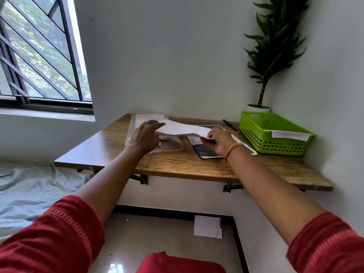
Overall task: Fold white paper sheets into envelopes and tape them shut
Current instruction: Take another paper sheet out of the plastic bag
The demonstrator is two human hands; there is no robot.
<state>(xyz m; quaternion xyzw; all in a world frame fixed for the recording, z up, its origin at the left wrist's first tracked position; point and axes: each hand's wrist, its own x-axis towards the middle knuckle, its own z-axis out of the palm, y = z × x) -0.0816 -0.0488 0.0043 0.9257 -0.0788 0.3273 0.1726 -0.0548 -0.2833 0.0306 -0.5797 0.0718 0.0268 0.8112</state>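
**White paper sheet up off the surface, held at both ends**

Head view. White paper sheet [183, 128] lifted above the wooden surface [177, 164], blurred and bowed between the two hands. Left hand [144, 137] at the sheet's left end, fingers stretched forward and loosely bent toward the edge; actual grip not clear from here, fingertips blurred. Right hand [217, 143] pinching the sheet's right edge between thumb and curled fingers, orange bangle [233, 149] on that wrist. Red sleeves [51, 239] on both arms, reaching in from the bottom corners.

Under the left hand, flat on the surface, a clear plastic sleeve [169, 146], crumpled at its near corner. Behind it, against the wall, a stack of white paper [145, 118]. Below the right hand, a dark printed card [204, 151] lying on another white sheet [244, 145] that runs toward the basket. Dark pen [229, 124] near the wall, just left of the green basket [273, 134]. Folded white piece [290, 134] hanging over the basket's front rim. Potted plant [273, 46] in the corner behind the basket, white pot on the surface.

Down on the floor, below the surface, a white paper [207, 226] leaning against the wall. Bed with pale sheet [29, 190] at left, barred window [39, 52] above it.
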